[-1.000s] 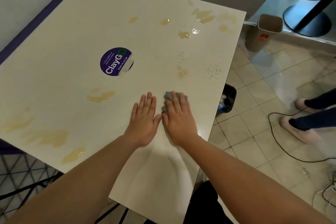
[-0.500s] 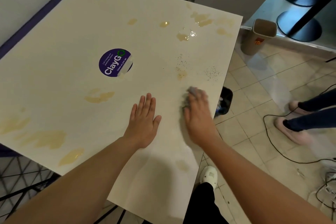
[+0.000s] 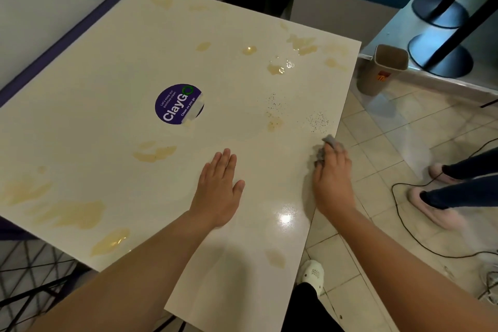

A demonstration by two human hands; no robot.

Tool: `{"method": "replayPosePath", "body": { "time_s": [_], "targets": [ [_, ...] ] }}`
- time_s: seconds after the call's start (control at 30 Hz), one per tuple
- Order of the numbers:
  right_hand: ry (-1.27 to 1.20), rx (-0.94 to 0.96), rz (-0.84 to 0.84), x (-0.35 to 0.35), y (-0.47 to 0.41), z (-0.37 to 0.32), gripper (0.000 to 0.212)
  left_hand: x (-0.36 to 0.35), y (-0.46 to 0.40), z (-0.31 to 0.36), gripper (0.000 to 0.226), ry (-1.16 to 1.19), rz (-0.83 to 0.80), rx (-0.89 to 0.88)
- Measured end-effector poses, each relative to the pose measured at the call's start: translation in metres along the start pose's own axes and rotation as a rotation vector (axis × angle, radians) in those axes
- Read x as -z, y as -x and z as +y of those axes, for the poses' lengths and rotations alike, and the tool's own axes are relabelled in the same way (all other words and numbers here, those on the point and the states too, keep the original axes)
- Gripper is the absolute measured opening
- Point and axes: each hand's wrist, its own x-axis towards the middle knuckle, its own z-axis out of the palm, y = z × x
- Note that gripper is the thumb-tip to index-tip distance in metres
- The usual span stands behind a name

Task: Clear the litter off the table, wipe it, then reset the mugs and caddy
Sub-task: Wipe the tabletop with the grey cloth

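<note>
Shifted since 1 second ago: right hand (image 3: pixel 332 179), then tucked against the left with the grey cloth (image 3: pixel 327 148) under it, now well apart from it and out at the right-hand edge of the table (image 3: pixel 107 105). Half a second ago already partway there, blurred in passing. Cloth carried along, crumpled, soft and bunched, poking out past the fingertips, pressed down on the tabletop right at the rim; fingers curled over it, close together, holding it down. Left hand (image 3: pixel 219 187) unmoved, laid flat, palm down, fingers straight and nearly touching, thumb spread to the side, empty.

Tabletop square, cream, smooth and glossy, with a bright glint of light near the right forearm. Still strewn with pale yellow-brown smears (image 3: pixel 155 152), thin and irregular, thickest along the left edge and the far corner; a few wet, shiny puddles (image 3: pixel 279 67) toward the far side. 2 scatterings of fine dark specks (image 3: pixel 318 121), grainy, just beyond the cloth. Round purple sticker (image 3: pixel 178 104) reading "ClayGo" near the middle, one edge scuffed pale.

On the tiled floor to the right, a tan rectangular bin (image 3: pixel 382 70), a thin black cable (image 3: pixel 404 213), and another person's pale pink shoes (image 3: pixel 431 207). Below the table edge, a white perforated clog (image 3: pixel 312 273).
</note>
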Motion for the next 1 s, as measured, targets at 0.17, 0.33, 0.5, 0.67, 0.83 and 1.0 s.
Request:
{"method": "replayPosePath", "body": {
  "time_s": [0.17, 0.33, 0.5, 0.67, 0.83, 1.0],
  "targets": [
    [-0.059, 0.299, -0.132, -0.033, -0.007, -0.084, 0.042, 0.022, -0.025, -0.002, 0.051, 0.141, 0.191, -0.053],
    [0.063, 0.394, -0.277, -0.078, -0.062, -0.117, 0.05, 0.039, -0.07, -0.02, 0.051, 0.166, 0.218, 0.001],
    [0.349, 0.486, -0.389, -0.104, -0.097, -0.107, 0.061, 0.032, -0.097, -0.028, 0.052, 0.117, 0.098, -0.01],
    [0.362, 0.358, -0.341, -0.094, -0.114, -0.088, 0.059, 0.014, -0.102, -0.023, 0.061, 0.054, 0.174, 0.03],
    [0.326, 0.174, -0.261, -0.063, -0.12, -0.048, 0.058, 0.016, -0.106, -0.018, 0.067, 0.001, 0.184, 0.045],
    [0.264, 0.09, -0.162, -0.036, -0.116, -0.003, 0.057, 0.019, -0.122, 0.0, 0.059, 0.043, 0.133, 0.023]
  ]
}}
